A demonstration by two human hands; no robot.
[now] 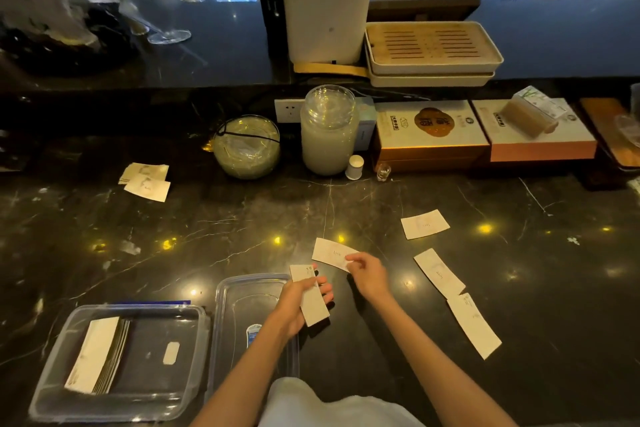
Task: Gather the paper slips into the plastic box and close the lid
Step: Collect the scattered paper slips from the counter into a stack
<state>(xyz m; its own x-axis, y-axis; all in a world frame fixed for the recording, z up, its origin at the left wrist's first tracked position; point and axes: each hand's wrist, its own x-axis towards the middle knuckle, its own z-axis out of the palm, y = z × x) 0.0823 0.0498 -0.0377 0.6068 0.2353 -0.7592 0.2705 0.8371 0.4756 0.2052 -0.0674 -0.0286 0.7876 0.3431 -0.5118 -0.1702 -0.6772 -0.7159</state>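
**Paper slips: halfway rounded up, still a few scattered**

Paper slips, thin white rectangular ones, are all over the dark marble worktop. Left hand is clenched on a small stack of slips; right hand has its fingers pinching one loose white slip by its end. Three more lie to the right, two far left. Clear plastic box already holds a bundle, with its clear lid beside it. They look feather-light and floppy, probably slick on marble, so I'd lift an edge or corner.
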